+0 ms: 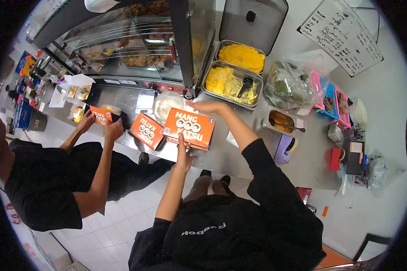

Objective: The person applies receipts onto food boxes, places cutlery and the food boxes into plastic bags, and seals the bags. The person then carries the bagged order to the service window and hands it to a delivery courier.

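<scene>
In front of me is an orange takeaway box (pixel 199 128) with "MANG KATSU" printed on its lid. My left hand (pixel 183 157) grips its near side, thumb over the edge and the other fingers partly hidden. Along the far edge, my right hand (pixel 209 107) lies with fingers stretched out, touching or very near the box. A second orange box (pixel 144 135) sits just left of it on the counter. Behind them stands a round tub of white food (pixel 168 103), perhaps rice.
At left a co-worker's hands (pixel 113 128) hold another orange box (pixel 101 115). A glass food warmer (pixel 156 45) stands at the back. Metal trays of yellow food (pixel 221 81), a sauce pan with a ladle (pixel 280 121) and a purple holder (pixel 285 151) are to the right.
</scene>
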Available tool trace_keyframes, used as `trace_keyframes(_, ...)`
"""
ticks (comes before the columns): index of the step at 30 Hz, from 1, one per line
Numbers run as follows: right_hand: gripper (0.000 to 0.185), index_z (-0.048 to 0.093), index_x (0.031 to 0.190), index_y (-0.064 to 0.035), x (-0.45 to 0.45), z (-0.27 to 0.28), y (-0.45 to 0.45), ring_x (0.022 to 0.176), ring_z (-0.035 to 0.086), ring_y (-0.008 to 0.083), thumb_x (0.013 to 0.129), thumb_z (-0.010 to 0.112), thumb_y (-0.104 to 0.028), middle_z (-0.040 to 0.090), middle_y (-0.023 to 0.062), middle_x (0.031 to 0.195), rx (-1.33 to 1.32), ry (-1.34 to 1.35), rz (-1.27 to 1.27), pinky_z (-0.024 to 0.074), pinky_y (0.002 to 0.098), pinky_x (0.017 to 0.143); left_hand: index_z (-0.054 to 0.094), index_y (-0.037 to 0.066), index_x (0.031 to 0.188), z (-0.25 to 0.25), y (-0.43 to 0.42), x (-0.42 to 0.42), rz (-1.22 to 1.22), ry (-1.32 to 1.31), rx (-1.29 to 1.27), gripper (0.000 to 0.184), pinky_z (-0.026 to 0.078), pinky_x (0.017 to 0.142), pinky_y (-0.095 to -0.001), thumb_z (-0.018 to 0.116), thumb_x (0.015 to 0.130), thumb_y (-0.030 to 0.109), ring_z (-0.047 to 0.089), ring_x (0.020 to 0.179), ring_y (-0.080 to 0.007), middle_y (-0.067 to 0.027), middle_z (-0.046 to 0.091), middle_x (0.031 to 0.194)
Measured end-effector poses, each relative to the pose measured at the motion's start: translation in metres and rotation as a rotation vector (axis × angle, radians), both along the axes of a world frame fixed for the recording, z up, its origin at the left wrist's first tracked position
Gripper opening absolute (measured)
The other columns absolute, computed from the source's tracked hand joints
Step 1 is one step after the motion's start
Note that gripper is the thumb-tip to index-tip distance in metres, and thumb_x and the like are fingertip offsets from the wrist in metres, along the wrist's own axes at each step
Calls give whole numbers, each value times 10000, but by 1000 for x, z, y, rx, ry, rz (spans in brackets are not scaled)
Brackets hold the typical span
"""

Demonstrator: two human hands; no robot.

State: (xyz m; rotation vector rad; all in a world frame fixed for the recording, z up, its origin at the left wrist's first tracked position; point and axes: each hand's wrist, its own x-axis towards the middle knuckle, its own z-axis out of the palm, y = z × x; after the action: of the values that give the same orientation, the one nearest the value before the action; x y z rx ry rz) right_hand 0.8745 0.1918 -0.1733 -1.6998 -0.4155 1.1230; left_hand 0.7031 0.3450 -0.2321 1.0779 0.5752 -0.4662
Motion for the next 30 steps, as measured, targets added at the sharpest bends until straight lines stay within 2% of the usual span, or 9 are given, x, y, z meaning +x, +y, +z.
trace_keyframes(2,766,354,1364,-74,-1,-49,1,1153,487,179,872,298,-658,443,87,1342,101,339,68,398,295,953,-24,164,1441,-16,0,3,3,-25,-16,1126,202,964,-668,417,652,835,95,1341,-415,-180,38,1477)
trace_keyframes(8,865,336,1378,-105,-77,-72,-26,1117,498,168,817,207,-751,474,78,1301,-8,312,-198,419,329,916,-47,161,1411,-42,5,-5,-24,-226,-213,953,251,1038,-522,482,790,653,241,1323,-309,-146,199,1434)
trace_keyframes(10,884,291,1394,-75,-124,-15,-44,1206,434,179,821,222,-744,429,94,1348,-105,307,-313,380,339,974,194,35,1399,-33,-1,-18,-122,-161,-125,855,279,1057,-370,387,836,648,349,1280,-238,-129,314,1413)
trace_keyframes(14,885,250,1408,-89,-179,-70,-55,1183,433,213,821,182,-748,429,130,1322,159,369,-578,386,353,951,195,22,1394,-27,-4,-40,-369,-33,-97,832,247,1075,-386,478,835,570,320,1294,-252,-143,293,1419)
trace_keyframes(20,860,187,1421,-72,-242,-23,-71,1213,399,219,848,194,-713,369,133,1366,294,345,-889,344,375,996,243,17,1371,18,-29,-62,-572,-21,-17,747,268,1062,-398,550,834,435,362,1254,-270,-149,369,1360)
trace_keyframes(23,821,163,1423,-59,-301,-22,-105,1258,339,222,876,199,-670,307,115,1402,385,303,-1058,278,381,1049,94,-10,1393,52,-57,-77,-851,-109,31,779,248,1063,-370,542,852,327,343,1255,-269,-176,350,1349)
trace_keyframes(25,803,182,1417,-58,-352,-13,-129,1261,339,223,884,205,-658,319,113,1394,345,274,-1187,278,380,1051,126,-4,1394,51,-84,-90,-1087,-228,69,797,214,1081,-404,521,859,436,251,1306,-306,-206,259,1400)
trace_keyframes(29,779,212,1407,-55,-449,-6,-178,1255,350,227,893,221,-641,337,119,1383,234,294,-1461,294,386,1040,-267,52,1359,59,-169,-119,-1336,-515,-140,1069,12,1103,-443,554,827,483,-206,1339,-311,-170,-287,1430)
trace_keyframes(30,776,216,1405,-54,-469,-9,-192,1254,352,228,894,225,-638,340,121,1381,231,301,-1540,297,387,1038,-271,55,1358,62,-195,-125,-1412,-445,-147,1089,27,1103,-443,564,815,497,-180,1345,-316,-177,-258,1439)
